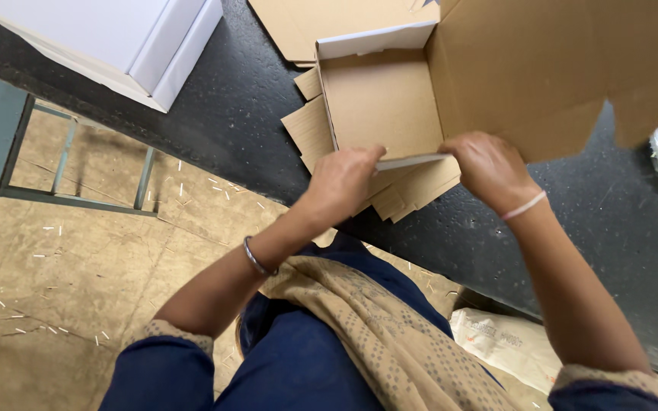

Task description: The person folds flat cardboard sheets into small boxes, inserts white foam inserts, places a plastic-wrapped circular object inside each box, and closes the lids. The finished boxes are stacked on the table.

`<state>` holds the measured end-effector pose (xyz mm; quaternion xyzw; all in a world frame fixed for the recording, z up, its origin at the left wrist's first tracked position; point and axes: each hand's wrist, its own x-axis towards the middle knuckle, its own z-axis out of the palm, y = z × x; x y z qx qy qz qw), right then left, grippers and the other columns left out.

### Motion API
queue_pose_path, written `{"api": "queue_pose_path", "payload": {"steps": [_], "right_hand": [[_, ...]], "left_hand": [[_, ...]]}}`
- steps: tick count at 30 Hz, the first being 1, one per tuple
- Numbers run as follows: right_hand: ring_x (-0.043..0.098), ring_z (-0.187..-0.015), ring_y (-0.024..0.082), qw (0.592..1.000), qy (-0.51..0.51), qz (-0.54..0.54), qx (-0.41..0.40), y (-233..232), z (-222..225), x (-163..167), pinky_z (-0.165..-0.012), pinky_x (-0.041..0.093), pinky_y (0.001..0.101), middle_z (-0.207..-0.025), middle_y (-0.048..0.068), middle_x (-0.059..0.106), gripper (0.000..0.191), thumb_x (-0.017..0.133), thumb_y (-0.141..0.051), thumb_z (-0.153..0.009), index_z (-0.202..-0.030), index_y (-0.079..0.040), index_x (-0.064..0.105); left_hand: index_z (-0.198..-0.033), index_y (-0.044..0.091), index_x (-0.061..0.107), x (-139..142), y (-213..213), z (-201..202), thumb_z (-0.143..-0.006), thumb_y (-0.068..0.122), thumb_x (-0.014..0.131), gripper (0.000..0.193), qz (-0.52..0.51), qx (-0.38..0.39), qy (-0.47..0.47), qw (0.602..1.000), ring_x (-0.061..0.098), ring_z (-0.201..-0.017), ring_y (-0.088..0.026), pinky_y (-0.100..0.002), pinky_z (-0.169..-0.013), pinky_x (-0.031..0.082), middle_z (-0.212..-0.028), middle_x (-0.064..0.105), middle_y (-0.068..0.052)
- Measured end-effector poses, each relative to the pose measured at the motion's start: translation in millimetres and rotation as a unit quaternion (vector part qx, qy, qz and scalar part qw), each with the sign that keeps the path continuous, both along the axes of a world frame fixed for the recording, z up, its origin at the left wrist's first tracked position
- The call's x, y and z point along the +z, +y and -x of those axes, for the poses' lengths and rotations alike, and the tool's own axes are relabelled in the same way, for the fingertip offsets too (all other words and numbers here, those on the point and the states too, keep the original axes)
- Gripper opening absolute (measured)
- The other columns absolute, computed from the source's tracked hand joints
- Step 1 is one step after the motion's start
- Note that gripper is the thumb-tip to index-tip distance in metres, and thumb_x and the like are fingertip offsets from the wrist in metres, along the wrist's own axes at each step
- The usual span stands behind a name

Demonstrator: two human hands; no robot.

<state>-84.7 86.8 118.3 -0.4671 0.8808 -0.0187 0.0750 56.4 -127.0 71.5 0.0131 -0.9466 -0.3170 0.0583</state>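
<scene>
Beige scarf hangs below our arms. Left hand and right hand pinch the front flap of the cardboard box on the dark table; we judge even pressure along the crease best.

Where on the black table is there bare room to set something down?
Bare table lies between the white box and the cardboard box, and right of the right hand. It is crowded where both hands, left hand included, press the box's front wall over the flat cardboard.
</scene>
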Motion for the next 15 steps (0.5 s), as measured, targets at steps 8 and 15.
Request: {"api": "queue_pose_path", "payload": {"steps": [8, 15], "right_hand": [[0.071, -0.1, 0.036, 0.977, -0.059, -0.197, -0.054, -47, 67, -25, -0.087, 0.057, 0.0463, -0.107, 0.016, 0.075, 0.043, 0.058, 0.002, -0.084, -0.117, -0.017, 0.077], [0.063, -0.115, 0.031, 0.953, -0.215, -0.206, -0.062, -72, 95, -44, -0.078, 0.061, 0.0449, -0.131, 0.008, 0.058, 0.057, 0.053, 0.011, -0.081, -0.129, -0.02, 0.062]], "left_hand": [[-0.119, 0.004, 0.062, -20, -40, 65, -0.082, 0.009, 0.072, 0.038, -0.036, -0.073, -0.127, 0.989, 0.068, -0.104, -0.039, -0.047, -0.088, 0.054, -0.106, 0.072, -0.021], [-0.119, 0.006, 0.056, -35, -37, 98, -0.076, 0.011, 0.075, 0.048, 0.106, -0.073, -0.175, 0.976, 0.062, -0.111, -0.036, -0.045, -0.091, 0.053, -0.117, 0.065, -0.017]]}}
